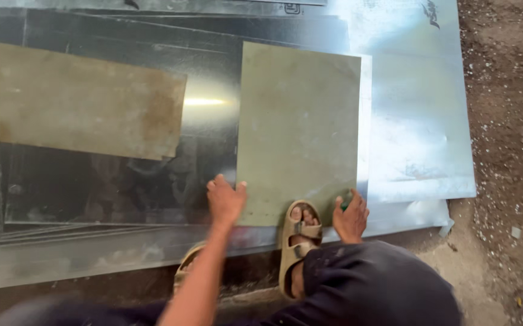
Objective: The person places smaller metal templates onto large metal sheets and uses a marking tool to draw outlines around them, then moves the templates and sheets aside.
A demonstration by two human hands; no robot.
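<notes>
A dull greenish-grey rectangular metal sheet (pixel 297 127) lies on a stack of shiny galvanised sheets (pixel 418 121). My left hand (pixel 225 200) grips its near left corner, thumb on top of the sheet. At the near right corner my right hand (pixel 351 216) rests with fingers spread on the edge; something small and green shows under the fingers. My foot in a tan sandal (pixel 299 238) stands on the sheet's near edge between the hands.
A second dull, rust-stained sheet (pixel 74 99) lies at the left on the shiny stack. My other sandal (pixel 188 265) is partly hidden by my left arm. Dirt ground with small debris (pixel 509 151) runs along the right.
</notes>
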